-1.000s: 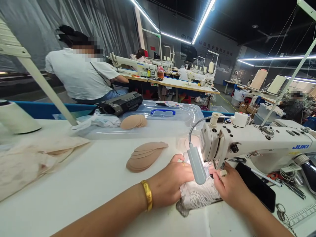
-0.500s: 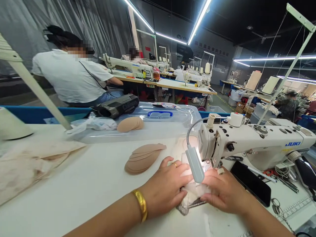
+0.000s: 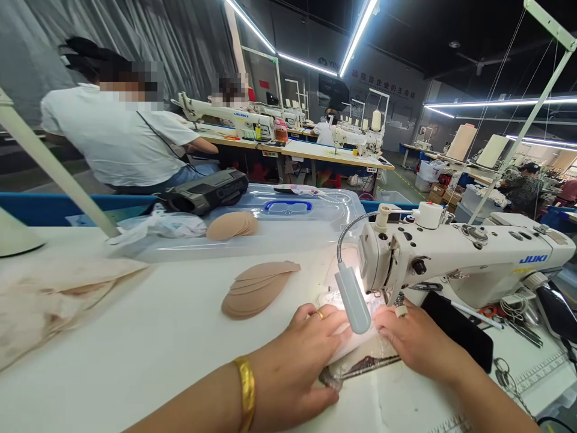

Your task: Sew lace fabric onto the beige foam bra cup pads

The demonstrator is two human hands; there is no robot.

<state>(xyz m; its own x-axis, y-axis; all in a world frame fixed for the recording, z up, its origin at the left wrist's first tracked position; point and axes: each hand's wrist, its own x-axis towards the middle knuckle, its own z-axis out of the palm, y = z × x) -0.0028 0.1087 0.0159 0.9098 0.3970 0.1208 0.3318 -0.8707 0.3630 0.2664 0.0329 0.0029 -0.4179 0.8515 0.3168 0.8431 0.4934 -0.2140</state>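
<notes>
A piece of white fabric [image 3: 349, 344] lies under the presser-foot area of a white JUKI sewing machine [image 3: 469, 255]. My left hand [image 3: 300, 355] rests on its left side, fingers stretched over the cloth and thumb apart, lower down by the plate's edge. On the other side, my right hand [image 3: 417, 337] pinches the fabric close to the needle; some of its fingertips are hidden behind the machine parts. A grey lamp head [image 3: 354, 300] hangs over the cloth and covers part of it. Left of my hands lies a fanned stack of beige oval pads [image 3: 259, 291].
Behind the stack stands a clear plastic box [image 3: 311, 231], with more beige ovals [image 3: 232, 225] nearby. Beige cloth [image 3: 54, 300] lies at the left. A black phone [image 3: 457, 334], scissors and small tools sit beneath the machine arm. A co-worker [image 3: 117, 132] sits beyond the table.
My left thumb has moved away from its fingers, and my right hand has shifted slightly up and right. More of the plate below the fabric shows. The whole view has moved slightly.
</notes>
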